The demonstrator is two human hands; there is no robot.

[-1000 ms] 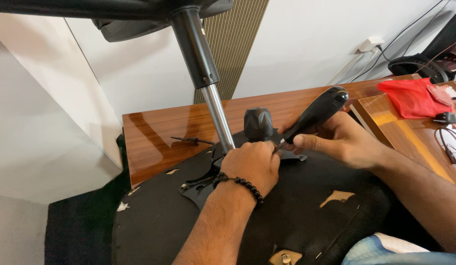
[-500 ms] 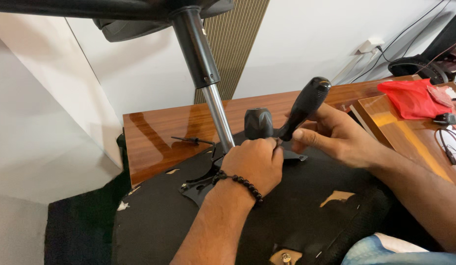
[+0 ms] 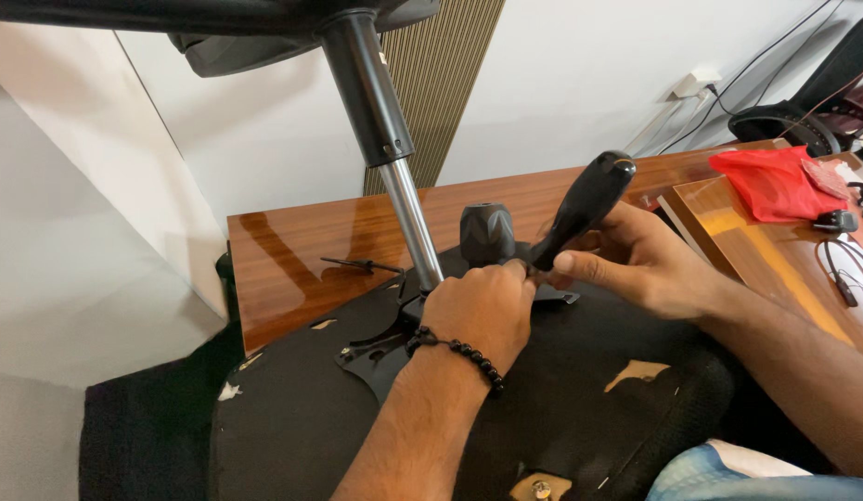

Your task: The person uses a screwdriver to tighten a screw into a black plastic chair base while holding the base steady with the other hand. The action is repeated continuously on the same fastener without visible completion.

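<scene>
While the upturned seat (image 3: 376,436) lies underside up across the person's lap, its black cloth torn in pale patches, the gas column (image 3: 394,176) rises steeply from the metal plate (image 3: 376,348) bolted at its middle, just left of the left hand's knuckles. Beyond the column, on the wooden desk (image 3: 292,260), a thin black key (image 3: 362,265) lies flat, well apart from both hands.

The left hand (image 3: 478,311), a bead bracelet (image 3: 455,351) at its wrist, is curled into a fist on the plate at the base of the lever; the fingers are closed, but what they pinch is hidden under them. My guess is that it steadies the fitting so the lever end stays lined up. Just above those fingers stands a faceted black knob (image 3: 487,232), upright on the mechanism and touching neither hand.

The lever (image 3: 582,206), black with a bulbous grip, slants up and to the right from the left fingertips. The right hand (image 3: 636,264) closes round its lower shaft, thumb along the underside and fingers wrapped behind, which looks like a hold for twisting or pushing it home.

Right of that hand, a shallow wooden tray (image 3: 728,213) holds a crumpled red cloth (image 3: 775,181), with a small black gadget (image 3: 835,221) and cable beside it
</scene>
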